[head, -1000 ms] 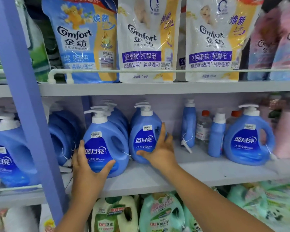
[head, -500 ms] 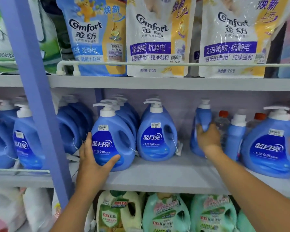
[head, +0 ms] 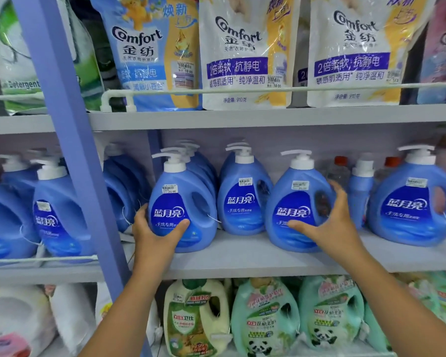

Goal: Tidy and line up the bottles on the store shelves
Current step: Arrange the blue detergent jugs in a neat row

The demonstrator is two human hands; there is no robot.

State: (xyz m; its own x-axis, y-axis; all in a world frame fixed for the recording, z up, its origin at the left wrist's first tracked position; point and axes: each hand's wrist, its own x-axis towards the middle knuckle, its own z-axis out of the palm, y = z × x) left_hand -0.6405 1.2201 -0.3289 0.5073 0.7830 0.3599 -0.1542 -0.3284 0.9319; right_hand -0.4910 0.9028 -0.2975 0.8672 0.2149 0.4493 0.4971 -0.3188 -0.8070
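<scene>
Far left bay: more blue pump bottles (head: 54, 215) stand left of the purple upright post (head: 70, 140), behind a thin rail; their labels are turned or partly hidden.

Left hand (head: 155, 237): it grips the first front bottle (head: 182, 210) low on its left side, fingers behind the edge and thumb across the lower label, probably to steady or square it near the front edge of the middle shelf (head: 242, 256).

First front bottle: upright, label facing out, price sticker reading 25.00; a file of the same bottles runs back behind it.

Second bottle (head: 243, 194): set further back on the shelf between the two held ones, untouched, also stickered 25.00.

Third bottle (head: 298, 207): stands forward near the shelf's front edge, so the front row is not yet even.

Right hand (head: 330, 225): spread wide around the third bottle's right side, thumb on the lower label and fingers curving round the handle edge; it looks like a grasp for sliding the bottle into line.

Right end: a slim blue bottle (head: 358, 191) and red-capped clear ones sit at the back, beside a larger blue jug (head: 412, 204).

Writing: the blue bottles read 蓝月亮 and 手洗专用. On the upper shelf, Comfort pouches (head: 245, 52) read 金纺, 2倍柔软·抗静电 and 910克.

Lower shelf: cream and mint green jugs (head: 265, 318), some with a panda picture.
</scene>
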